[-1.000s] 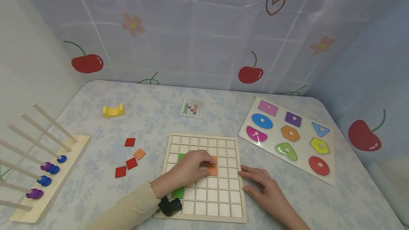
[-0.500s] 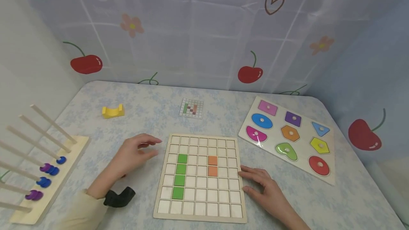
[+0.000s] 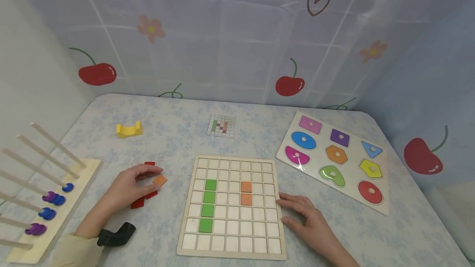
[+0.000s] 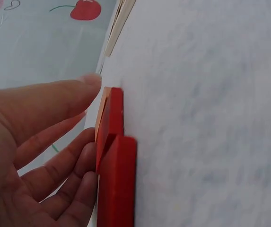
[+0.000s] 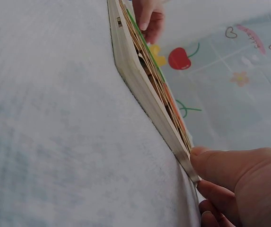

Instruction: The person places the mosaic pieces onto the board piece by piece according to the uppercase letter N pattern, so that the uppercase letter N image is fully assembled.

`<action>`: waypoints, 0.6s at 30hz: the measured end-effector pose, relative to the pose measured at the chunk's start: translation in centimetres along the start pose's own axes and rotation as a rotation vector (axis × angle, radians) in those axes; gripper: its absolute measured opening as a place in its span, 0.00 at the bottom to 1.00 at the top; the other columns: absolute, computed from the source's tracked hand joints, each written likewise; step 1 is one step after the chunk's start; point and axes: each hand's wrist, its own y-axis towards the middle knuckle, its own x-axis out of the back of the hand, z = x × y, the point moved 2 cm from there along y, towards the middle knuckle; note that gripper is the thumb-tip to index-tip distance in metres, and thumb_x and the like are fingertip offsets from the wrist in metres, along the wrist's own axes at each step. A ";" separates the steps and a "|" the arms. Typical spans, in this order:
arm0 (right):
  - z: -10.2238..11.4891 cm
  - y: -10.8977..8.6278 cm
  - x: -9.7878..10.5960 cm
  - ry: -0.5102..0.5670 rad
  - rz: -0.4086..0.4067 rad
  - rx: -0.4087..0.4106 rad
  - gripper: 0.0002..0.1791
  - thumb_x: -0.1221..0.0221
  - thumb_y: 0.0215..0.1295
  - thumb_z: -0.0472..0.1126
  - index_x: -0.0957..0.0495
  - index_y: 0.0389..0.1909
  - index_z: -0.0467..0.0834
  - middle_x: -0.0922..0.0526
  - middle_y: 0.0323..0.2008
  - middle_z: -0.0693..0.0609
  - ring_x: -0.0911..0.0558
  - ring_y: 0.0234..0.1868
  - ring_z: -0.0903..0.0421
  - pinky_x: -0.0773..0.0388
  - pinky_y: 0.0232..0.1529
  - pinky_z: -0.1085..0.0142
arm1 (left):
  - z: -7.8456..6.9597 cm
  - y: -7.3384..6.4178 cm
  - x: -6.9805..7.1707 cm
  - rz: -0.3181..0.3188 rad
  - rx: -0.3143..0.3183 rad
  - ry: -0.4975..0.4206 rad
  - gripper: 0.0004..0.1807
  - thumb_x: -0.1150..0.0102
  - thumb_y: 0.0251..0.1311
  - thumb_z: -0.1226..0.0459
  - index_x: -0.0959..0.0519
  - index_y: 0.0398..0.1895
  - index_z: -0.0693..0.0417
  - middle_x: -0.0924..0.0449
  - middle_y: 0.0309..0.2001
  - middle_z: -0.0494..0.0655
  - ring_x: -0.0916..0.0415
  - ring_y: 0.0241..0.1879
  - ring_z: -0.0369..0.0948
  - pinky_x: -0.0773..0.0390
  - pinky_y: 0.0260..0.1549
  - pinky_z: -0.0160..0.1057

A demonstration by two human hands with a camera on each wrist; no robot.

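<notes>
My left hand (image 3: 130, 184) hovers low over loose square tiles at the left, its thumb and index finger parted on either side of an orange tile (image 3: 161, 180). Partly under that hand lie several red tiles (image 3: 137, 203); two red tiles (image 4: 118, 184) show edge-on in the left wrist view. My right hand (image 3: 306, 217) rests on the table, fingertips touching the right edge of a wooden grid board (image 3: 231, 256). In the board sit a column of green tiles (image 3: 209, 197) and two orange tiles (image 3: 246, 193), one above the other.
Behind the board lies a small pattern card (image 3: 221, 125). A knob puzzle board (image 3: 356, 151) lies right, a yellow curved block (image 3: 129, 129) back left. A bead-peg stand (image 3: 55, 213) rises at the left edge. A black device (image 3: 116, 235) is at my left wrist.
My left hand has moved off the board, leftward to the loose tiles, leaving the two orange tiles in the grid uncovered. My right hand has stayed at the board's edge.
</notes>
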 end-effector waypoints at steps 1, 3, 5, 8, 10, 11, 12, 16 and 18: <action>0.0 0.0 0.0 -0.004 -0.001 -0.006 0.22 0.33 0.55 0.41 0.21 0.52 0.58 0.28 0.57 0.63 0.32 0.56 0.61 0.29 0.52 0.68 | 0.0 0.0 -0.2 -0.002 -0.016 0.003 0.21 0.30 0.51 0.63 0.22 0.50 0.56 0.23 0.48 0.50 0.25 0.47 0.47 0.25 0.45 0.46; 0.0 -0.1 0.0 -0.007 -0.003 -0.016 0.22 0.33 0.55 0.41 0.21 0.51 0.59 0.28 0.57 0.64 0.32 0.56 0.61 0.29 0.52 0.67 | -0.2 0.1 -0.7 0.002 -0.057 0.009 0.21 0.30 0.49 0.66 0.21 0.49 0.56 0.22 0.47 0.48 0.24 0.46 0.45 0.24 0.44 0.42; 0.0 -0.1 0.0 -0.007 -0.004 -0.022 0.22 0.33 0.55 0.42 0.21 0.51 0.59 0.28 0.57 0.64 0.32 0.56 0.62 0.29 0.52 0.66 | -0.5 0.2 -1.1 0.009 -0.100 0.020 0.21 0.29 0.47 0.68 0.21 0.48 0.56 0.22 0.46 0.46 0.24 0.45 0.44 0.23 0.43 0.40; 0.0 -0.1 -0.1 -0.006 -0.003 -0.015 0.21 0.33 0.55 0.42 0.21 0.52 0.59 0.28 0.57 0.64 0.32 0.56 0.61 0.29 0.52 0.66 | -0.8 0.2 -1.4 0.014 -0.139 0.036 0.21 0.29 0.46 0.72 0.21 0.47 0.57 0.21 0.46 0.46 0.24 0.44 0.44 0.23 0.42 0.39; 0.0 0.0 -0.1 -0.006 -0.001 -0.010 0.21 0.34 0.56 0.42 0.21 0.52 0.59 0.28 0.57 0.63 0.32 0.56 0.61 0.29 0.52 0.66 | -0.8 0.2 -1.3 0.003 -0.133 0.049 0.21 0.30 0.46 0.73 0.20 0.46 0.57 0.21 0.45 0.46 0.24 0.43 0.44 0.23 0.42 0.40; 0.0 0.0 -0.1 -0.006 0.000 -0.008 0.21 0.34 0.56 0.42 0.21 0.52 0.59 0.28 0.58 0.63 0.32 0.56 0.61 0.29 0.53 0.66 | -0.8 0.1 -1.3 -0.004 -0.123 0.054 0.20 0.30 0.46 0.73 0.20 0.46 0.57 0.21 0.45 0.45 0.24 0.43 0.44 0.22 0.41 0.40; 0.1 0.0 -0.1 -0.008 0.000 -0.004 0.21 0.34 0.56 0.42 0.21 0.52 0.59 0.28 0.58 0.63 0.32 0.56 0.61 0.29 0.53 0.66 | -0.8 0.1 -1.2 -0.011 -0.115 0.062 0.19 0.30 0.46 0.73 0.20 0.45 0.57 0.21 0.44 0.46 0.24 0.42 0.44 0.22 0.41 0.40; 0.1 0.1 0.0 -0.019 -0.003 0.002 0.22 0.33 0.55 0.41 0.21 0.52 0.59 0.28 0.58 0.64 0.32 0.56 0.61 0.29 0.52 0.66 | -1.0 0.1 -0.9 -0.020 -0.105 0.093 0.17 0.31 0.48 0.72 0.19 0.44 0.56 0.20 0.42 0.46 0.22 0.40 0.44 0.22 0.38 0.41; 0.1 0.1 0.0 -0.022 -0.005 0.006 0.23 0.33 0.54 0.40 0.21 0.52 0.58 0.28 0.58 0.64 0.32 0.55 0.61 0.29 0.52 0.66 | -1.1 0.2 -1.0 -0.006 -0.120 0.108 0.17 0.31 0.48 0.72 0.19 0.44 0.57 0.20 0.43 0.47 0.22 0.40 0.44 0.22 0.38 0.42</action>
